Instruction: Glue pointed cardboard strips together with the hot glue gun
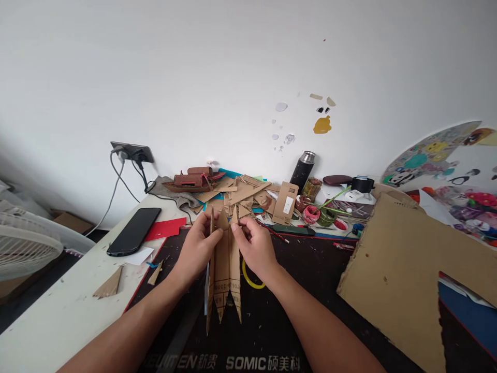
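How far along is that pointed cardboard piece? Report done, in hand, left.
Done: the cardboard piece has its strips cut to points; offcuts lie behind it. In hand: left hand and right hand pinch its top, upright on the black mat. Left, seemingly: its lower ends splay apart unjoined; the big cardboard sheet is partly cut.

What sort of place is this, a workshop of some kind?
Probably a home craft desk. The left hand and right hand hold a pointed cardboard piece over a dark cutting mat; cardboard scraps and a model boat lie by the wall.
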The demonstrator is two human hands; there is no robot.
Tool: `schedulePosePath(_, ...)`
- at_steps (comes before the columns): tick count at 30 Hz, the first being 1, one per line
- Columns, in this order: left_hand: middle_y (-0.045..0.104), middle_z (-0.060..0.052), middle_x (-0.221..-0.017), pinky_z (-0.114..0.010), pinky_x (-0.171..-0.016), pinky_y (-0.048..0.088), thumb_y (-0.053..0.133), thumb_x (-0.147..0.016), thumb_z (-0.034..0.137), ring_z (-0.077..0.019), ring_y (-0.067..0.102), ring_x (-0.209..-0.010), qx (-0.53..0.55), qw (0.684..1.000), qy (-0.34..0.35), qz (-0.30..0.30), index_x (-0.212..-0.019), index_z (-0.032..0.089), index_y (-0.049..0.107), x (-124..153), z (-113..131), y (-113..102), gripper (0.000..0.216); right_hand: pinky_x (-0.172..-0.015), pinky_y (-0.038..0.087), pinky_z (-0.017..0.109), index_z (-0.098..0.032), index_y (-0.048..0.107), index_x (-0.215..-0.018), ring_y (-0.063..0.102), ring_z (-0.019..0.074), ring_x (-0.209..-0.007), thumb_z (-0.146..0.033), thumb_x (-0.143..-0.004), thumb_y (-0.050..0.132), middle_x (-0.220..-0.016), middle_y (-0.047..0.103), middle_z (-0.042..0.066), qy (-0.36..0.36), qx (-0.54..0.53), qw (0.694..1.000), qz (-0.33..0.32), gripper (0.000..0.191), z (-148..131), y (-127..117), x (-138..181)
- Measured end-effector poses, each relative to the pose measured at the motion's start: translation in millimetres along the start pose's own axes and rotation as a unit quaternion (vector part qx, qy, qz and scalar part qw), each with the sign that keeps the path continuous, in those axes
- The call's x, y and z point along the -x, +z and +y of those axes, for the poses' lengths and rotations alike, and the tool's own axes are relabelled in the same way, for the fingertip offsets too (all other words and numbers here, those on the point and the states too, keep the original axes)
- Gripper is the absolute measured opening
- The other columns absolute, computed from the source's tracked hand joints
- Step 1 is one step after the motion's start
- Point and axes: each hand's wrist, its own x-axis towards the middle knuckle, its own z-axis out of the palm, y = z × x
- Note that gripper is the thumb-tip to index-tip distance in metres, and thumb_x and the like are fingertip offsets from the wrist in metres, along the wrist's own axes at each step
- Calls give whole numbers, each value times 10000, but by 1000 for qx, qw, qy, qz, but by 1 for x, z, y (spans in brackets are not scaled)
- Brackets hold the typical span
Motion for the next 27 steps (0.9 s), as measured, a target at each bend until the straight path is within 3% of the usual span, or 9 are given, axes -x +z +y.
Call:
schedulePosePath(13,616,11,-867,-319,-767,453,637,-833,337,-213,573,-818,-58,997,49,-4,-922,246,565,2,-3,-2,147,-541,253,287,-240,471,-697,392,140,-533,-434,-1016,516,-579,450,-42,-8,71,997,-7,376,-1,0,-1)
schedulePosePath(22,569,21,-816,-321,-720,423,602,-871,326,-201,527,-756,-102,992,75,4,-940,238,588,4,0,1,113,-546,236,296,-247,390,-678,360,142,-537,-417,-1013,504,-572,409,-46,-14,71,997,-4,393,-2,-2,-3)
schedulePosePath(27,601,5,-835,-328,-718,427,592,-886,361,-218,559,-790,-128,987,93,1,-921,239,587,-1,14,5,127,-557,239,304,-250,370,-680,364,148,-543,-403,-1013,502,-577,405,-43,-23,66,997,12,390,-7,-10,-6)
